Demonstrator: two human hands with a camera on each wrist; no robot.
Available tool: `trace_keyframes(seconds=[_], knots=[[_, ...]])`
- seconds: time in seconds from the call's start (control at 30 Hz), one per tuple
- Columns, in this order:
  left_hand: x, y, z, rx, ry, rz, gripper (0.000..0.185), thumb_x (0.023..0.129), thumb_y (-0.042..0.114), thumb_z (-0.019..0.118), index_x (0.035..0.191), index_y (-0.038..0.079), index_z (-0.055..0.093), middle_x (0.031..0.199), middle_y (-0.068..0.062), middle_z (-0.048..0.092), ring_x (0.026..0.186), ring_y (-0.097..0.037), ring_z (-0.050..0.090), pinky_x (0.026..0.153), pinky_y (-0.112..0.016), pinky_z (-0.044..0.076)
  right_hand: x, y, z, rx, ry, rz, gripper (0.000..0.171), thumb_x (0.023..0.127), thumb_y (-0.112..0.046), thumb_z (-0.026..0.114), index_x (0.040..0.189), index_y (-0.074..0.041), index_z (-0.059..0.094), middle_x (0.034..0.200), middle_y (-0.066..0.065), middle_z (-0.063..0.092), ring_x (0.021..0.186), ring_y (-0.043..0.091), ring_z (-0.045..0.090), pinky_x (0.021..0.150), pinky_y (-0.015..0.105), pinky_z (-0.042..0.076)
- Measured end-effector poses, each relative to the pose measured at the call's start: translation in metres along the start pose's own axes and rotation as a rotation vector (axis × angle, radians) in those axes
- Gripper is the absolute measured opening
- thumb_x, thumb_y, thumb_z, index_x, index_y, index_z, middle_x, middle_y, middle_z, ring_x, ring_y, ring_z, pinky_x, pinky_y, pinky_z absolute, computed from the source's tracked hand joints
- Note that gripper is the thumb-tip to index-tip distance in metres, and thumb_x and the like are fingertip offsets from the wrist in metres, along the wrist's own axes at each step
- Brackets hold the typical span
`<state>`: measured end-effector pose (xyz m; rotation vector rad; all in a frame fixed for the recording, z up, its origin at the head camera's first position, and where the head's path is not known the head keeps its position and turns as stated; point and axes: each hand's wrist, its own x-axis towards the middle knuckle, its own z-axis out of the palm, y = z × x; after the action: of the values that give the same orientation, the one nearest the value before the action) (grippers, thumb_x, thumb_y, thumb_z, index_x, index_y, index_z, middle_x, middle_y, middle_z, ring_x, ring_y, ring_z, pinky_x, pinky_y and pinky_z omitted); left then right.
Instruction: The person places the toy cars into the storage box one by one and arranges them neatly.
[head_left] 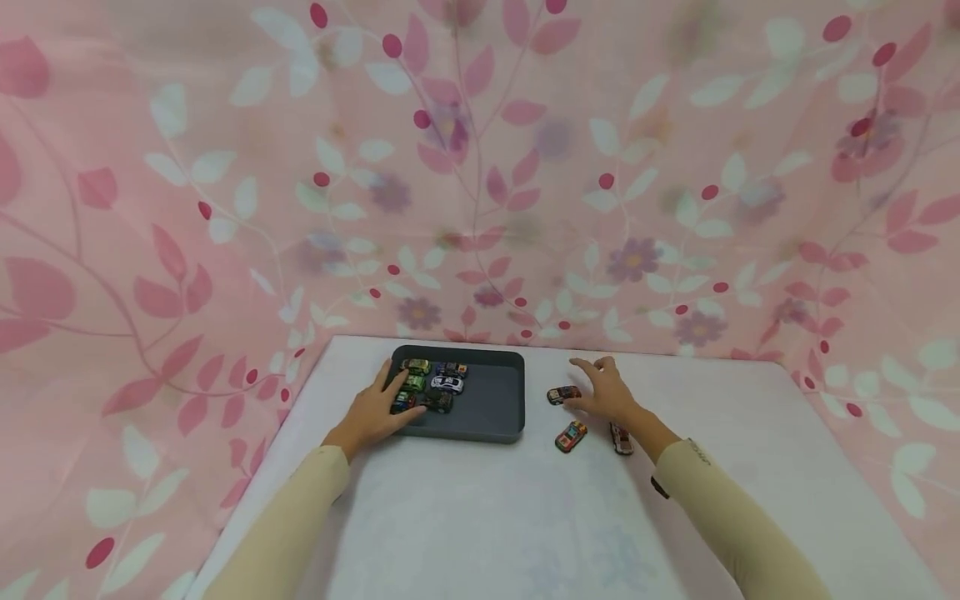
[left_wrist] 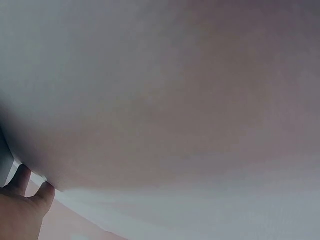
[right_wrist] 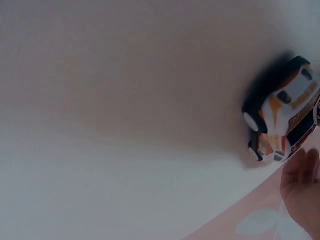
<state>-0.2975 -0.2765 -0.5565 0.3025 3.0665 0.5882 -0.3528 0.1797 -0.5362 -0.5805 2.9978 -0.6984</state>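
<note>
My left hand (head_left: 378, 410) lies flat, fingers straight, over the tray (head_left: 491, 400) rim; right of the tray my right hand (head_left: 606, 389) (fingers spread) touches a toy car (head_left: 563, 394), its markings unreadable.

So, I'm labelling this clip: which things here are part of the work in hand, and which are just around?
In the work:
- left hand, resting on the dark tray
- toy cars in the tray
- right hand, open, touching a loose toy car
- two more loose cars

Just around:
- white table
- pink floral curtain
</note>
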Motion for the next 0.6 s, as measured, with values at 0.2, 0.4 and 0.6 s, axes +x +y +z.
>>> trace_keyframes(seconds=[0.2,0.4,0.6], knots=[[0.001,0.003,-0.004,-0.002,0.007,0.0,0.094,0.087,0.073,0.054,0.158,0.017,0.028,0.166,-0.019,0.003,0.129,-0.055,0.045,0.107,-0.067,0.033,0.003,-0.009,-0.001,0.081,-0.143,-0.023,0.056,0.089,-0.035,0.074,0.135,-0.009,0.059,0.114,0.019,0.054,0.102,0.028,0.052,0.086,0.049,0.049],[0.001,0.0,-0.001,-0.003,0.023,0.007,0.092,0.088,0.071,0.055,0.158,0.016,0.029,0.166,-0.019,0.005,0.129,-0.054,0.046,0.107,-0.066,0.034,0.007,-0.017,0.004,0.113,-0.112,0.004,0.036,0.092,-0.047,0.067,0.106,-0.014,0.071,0.12,0.019,0.055,0.115,0.034,0.05,0.093,0.051,0.047],[0.001,-0.002,0.0,0.006,0.022,0.003,0.091,0.089,0.07,0.055,0.157,0.015,0.03,0.166,-0.02,0.005,0.129,-0.055,0.046,0.107,-0.067,0.033,0.009,-0.022,0.012,0.164,-0.144,0.034,0.028,0.086,-0.041,0.076,0.097,-0.017,0.069,0.132,0.023,0.043,0.11,0.034,0.052,0.093,0.05,0.047]])
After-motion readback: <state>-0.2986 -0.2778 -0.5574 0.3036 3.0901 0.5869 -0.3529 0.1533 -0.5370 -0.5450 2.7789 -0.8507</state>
